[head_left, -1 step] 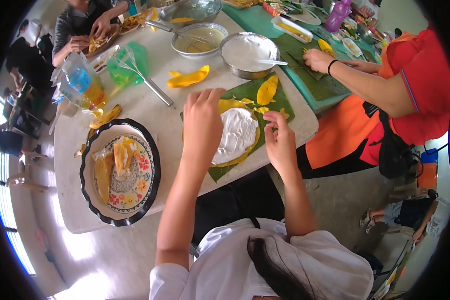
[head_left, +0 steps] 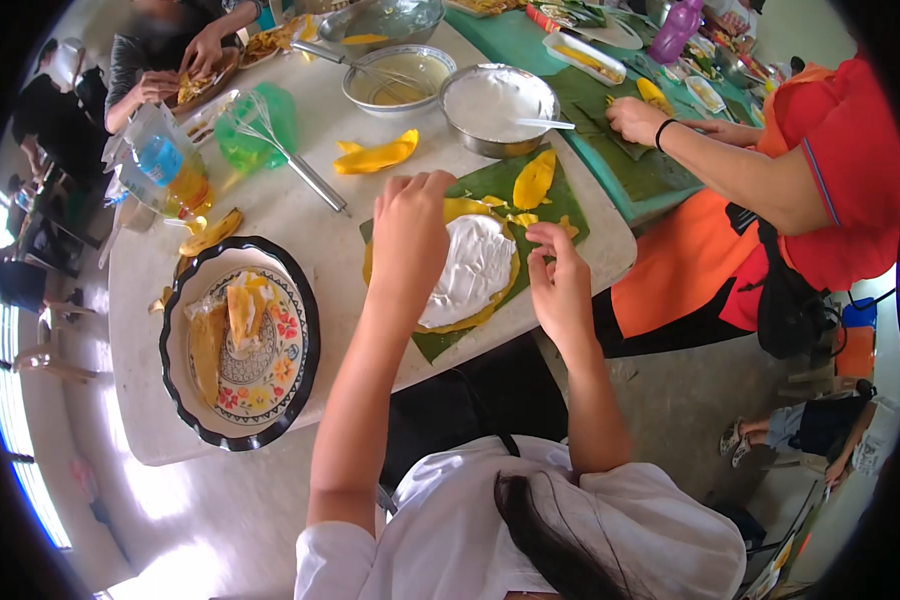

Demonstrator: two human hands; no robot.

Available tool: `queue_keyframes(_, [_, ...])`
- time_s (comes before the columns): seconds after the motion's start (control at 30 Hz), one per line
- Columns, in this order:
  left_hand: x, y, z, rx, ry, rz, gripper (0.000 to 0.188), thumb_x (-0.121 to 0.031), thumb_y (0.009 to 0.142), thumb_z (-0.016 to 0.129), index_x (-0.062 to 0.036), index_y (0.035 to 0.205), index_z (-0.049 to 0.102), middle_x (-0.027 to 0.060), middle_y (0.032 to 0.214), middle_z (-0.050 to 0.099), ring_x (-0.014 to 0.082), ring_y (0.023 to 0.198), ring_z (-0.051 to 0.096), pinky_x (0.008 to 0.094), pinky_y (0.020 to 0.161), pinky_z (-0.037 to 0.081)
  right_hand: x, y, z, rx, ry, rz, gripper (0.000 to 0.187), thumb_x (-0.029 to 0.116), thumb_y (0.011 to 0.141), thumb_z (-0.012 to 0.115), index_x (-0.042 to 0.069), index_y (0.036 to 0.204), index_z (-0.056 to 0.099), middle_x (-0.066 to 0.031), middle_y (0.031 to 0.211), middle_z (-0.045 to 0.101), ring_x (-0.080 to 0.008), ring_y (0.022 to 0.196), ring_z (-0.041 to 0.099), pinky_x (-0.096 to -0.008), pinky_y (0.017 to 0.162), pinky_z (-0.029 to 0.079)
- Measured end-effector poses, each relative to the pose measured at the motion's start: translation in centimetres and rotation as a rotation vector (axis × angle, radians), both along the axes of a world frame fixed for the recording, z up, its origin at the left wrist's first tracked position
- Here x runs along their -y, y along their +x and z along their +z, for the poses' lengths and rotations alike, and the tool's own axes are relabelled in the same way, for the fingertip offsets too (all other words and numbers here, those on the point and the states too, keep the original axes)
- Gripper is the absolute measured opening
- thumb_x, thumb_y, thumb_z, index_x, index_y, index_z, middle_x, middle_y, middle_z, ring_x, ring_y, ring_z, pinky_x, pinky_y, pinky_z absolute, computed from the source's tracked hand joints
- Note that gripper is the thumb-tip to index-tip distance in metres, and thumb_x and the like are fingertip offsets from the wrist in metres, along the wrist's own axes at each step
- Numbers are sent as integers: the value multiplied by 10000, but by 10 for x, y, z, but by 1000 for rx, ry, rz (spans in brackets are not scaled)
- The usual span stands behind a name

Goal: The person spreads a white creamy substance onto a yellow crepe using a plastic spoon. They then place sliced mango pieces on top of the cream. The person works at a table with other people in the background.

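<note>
A round yellow crepe, spread with white cream, lies on a banana leaf at the table's near edge. Over its left side hangs my left hand, fingers bent together; whether they pinch anything is hidden. Just right of the crepe, my right hand is raised with its fingers loosely curled and apart, nothing visible in them. A yellow mango slice and small yellow scraps lie on the leaf beyond that hand. Behind the leaf stands a metal bowl of white cream with a white-handled utensil in it.
At left sits a black-rimmed floral dish with filled rolls, near a banana peel. Farther back are a whisk, mango pieces, a batter bowl and a green bottle. A person in red works at right.
My left hand has shifted very slightly. The right hand, the crepe and the bowls look the same.
</note>
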State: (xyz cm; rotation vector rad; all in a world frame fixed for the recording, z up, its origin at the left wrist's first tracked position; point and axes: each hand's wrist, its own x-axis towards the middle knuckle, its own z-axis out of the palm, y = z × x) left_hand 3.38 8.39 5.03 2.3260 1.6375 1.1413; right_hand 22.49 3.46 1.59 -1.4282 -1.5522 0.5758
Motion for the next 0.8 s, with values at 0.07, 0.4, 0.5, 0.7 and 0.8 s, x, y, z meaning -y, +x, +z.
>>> queue_keyframes(0.07, [-20, 6, -11, -113, -75, -22, 333, 80, 812, 539, -20, 1123, 600, 189, 992, 686, 382, 1017, 606, 485, 896, 466, 3, 1, 0, -47, -19, -1, 304, -51, 893, 578, 1, 1192, 566, -160, 1108, 671, -244, 920, 655, -326, 735, 515])
queue_keyframes(0.4, [-40, 11, -30, -301, -142, 22, 254, 59, 782, 553, -9, 1024, 520, 167, 877, 674, 365, 898, 659, 466, 802, 504, 4, 10, -10, -111, 41, 49, 307, -29, 902, 585, -4, 1207, 567, -159, 1100, 662, -233, 909, 654, -309, 685, 507])
queue_keyframes(0.5, [-39, 6, -29, -195, -195, 12, 227, 25, 792, 604, -6, 1014, 572, 171, 899, 670, 359, 887, 657, 459, 806, 508, 4, 10, -9, -123, 44, 54, 302, -25, 905, 584, -5, 1206, 570, -158, 1097, 662, -230, 906, 654, -307, 687, 508])
queue_keyframes(0.7, [-30, -1, -16, -35, -281, -33, 200, -1, 768, 737, -3, 967, 712, 154, 969, 688, 344, 923, 675, 415, 823, 528, 2, 11, -7, -138, 50, 65, 285, -18, 918, 567, -5, 1202, 577, -159, 1089, 664, -230, 891, 655, -300, 682, 510])
queue_keyframes(0.8, [-29, -4, -17, -6, -267, -53, 199, 20, 771, 726, 12, 967, 699, 144, 972, 690, 331, 918, 681, 405, 821, 529, -1, 11, -3, -128, 53, 70, 277, -16, 924, 558, -2, 1200, 581, -169, 1082, 668, -240, 886, 659, -310, 691, 518])
